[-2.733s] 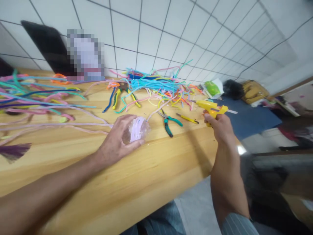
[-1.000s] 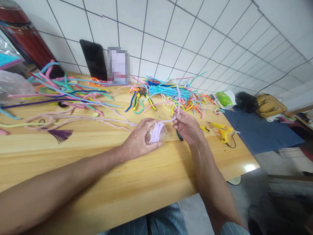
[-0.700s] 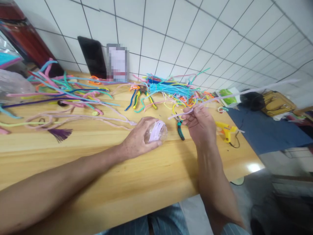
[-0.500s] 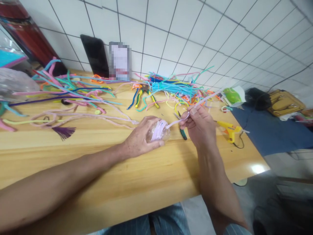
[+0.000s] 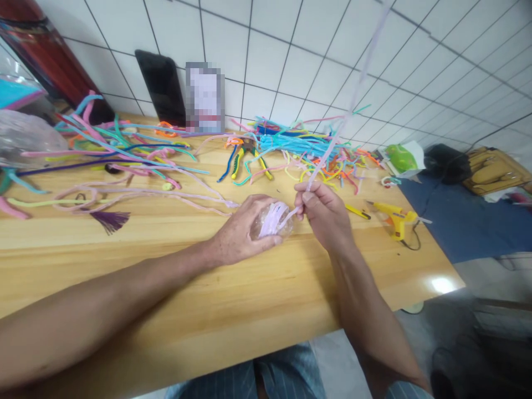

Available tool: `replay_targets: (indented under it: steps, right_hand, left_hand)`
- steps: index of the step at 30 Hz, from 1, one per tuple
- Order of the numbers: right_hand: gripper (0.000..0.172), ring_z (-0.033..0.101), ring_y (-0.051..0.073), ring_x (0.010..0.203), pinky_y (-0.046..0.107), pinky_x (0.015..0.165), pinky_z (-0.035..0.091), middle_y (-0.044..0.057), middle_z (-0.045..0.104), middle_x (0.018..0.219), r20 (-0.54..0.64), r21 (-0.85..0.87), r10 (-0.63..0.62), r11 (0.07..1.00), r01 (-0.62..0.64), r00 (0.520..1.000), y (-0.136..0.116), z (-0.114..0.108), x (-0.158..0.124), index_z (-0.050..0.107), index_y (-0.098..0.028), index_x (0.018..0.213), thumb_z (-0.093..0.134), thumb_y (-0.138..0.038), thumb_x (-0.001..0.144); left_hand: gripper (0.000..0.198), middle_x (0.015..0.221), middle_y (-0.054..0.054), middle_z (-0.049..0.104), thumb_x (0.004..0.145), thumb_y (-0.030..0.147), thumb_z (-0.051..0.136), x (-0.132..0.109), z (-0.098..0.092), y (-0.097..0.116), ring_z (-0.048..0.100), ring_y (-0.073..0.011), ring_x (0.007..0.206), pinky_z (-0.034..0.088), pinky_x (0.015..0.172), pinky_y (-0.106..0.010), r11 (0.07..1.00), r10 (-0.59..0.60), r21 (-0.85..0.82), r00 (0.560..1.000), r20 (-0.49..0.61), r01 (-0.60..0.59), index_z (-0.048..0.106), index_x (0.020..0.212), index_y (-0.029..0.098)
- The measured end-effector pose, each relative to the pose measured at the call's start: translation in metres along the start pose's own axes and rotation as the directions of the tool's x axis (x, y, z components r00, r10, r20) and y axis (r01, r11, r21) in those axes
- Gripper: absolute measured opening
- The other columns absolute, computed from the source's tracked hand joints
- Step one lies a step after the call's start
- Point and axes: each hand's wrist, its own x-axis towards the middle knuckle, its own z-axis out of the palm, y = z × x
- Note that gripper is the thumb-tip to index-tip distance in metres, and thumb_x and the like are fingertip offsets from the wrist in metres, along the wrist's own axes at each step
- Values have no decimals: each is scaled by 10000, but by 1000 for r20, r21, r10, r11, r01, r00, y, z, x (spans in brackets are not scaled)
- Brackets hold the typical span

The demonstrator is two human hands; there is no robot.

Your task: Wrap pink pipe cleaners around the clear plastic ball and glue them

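Note:
My left hand is wrapped round a clear, rounded plastic piece whose exact kind I cannot tell. Pale lilac pipe cleaner is wound over its middle in several turns. Between thumb and fingers, my right hand pinches the lilac pipe cleaner close to the wound piece, just to its right. The pipe cleaner's free length runs from the fingertips up and to the right, past the top of the tiled wall view.
Multicoloured pipe cleaners lie in a left heap and a back bundle. Pliers, a dark phone, a purple tassel, a yellow cutter and a yellow glue gun are also on the wooden table.
My right hand has moved left, nearer the plastic piece. The pipe cleaner's free end has swung upward. Green-handled tool near the right hand is now hidden, and the yellow cutter shows.

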Motion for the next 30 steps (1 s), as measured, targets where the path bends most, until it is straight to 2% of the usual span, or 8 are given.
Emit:
replay_targets:
  steps: [3,8,17,20,23,30]
  right_hand:
    - [232,587,129,630,279,592,504,-27,683,788,-7,-29,-44,999,44,999,4,1,0,739,-260,1010,808,-439,880]
    - [180,602,120,633,267,599,512,-33,685,781,-1,36,-97,995,97,995,6,4,-1,750,-262,1006,803,-406,910]
    - [256,591,129,631,269,574,505,-32,670,779,-48,2,-62,998,62,997,6,6,-2,743,-267,1031,815,-469,892]
    - [257,589,125,630,266,593,508,-35,677,778,12,-10,-40,999,40,999,3,5,-3,754,-267,994,860,-455,854]
    - [254,596,134,656,282,642,534,-25,694,785,117,-98,-12,995,24,993,0,2,-4,766,-257,901,902,-453,813]
    - [239,672,189,784,328,738,539,25,750,832,255,-312,-44,942,125,966,-1,-7,-3,794,-237,806,848,-461,870]
  left_hand:
    - [686,1482,-164,603,951,448,781,0,0,0,595,-337,1394,510,1194,-561,1000,-3,-4,1000,1,3,475,1539,268]
    - [665,1492,-171,590,983,464,746,0,-2,-1,585,-329,1402,504,1200,-549,1000,28,3,999,20,-28,458,1546,256]
    - [624,1494,-169,594,992,414,717,1,-6,2,588,-333,1394,501,1196,-546,1000,25,2,999,39,-25,469,1543,257]
    - [608,1495,-164,594,998,357,695,1,-6,1,587,-324,1399,505,1197,-532,999,36,13,999,37,-36,462,1550,256]
    - [600,1499,-162,590,1003,327,667,0,-5,-1,588,-323,1399,510,1190,-529,999,31,21,999,34,-31,450,1557,256]
    - [576,1473,-162,591,1014,364,654,-2,-3,-4,596,-317,1380,526,1167,-513,999,37,36,999,17,-38,451,1541,252]
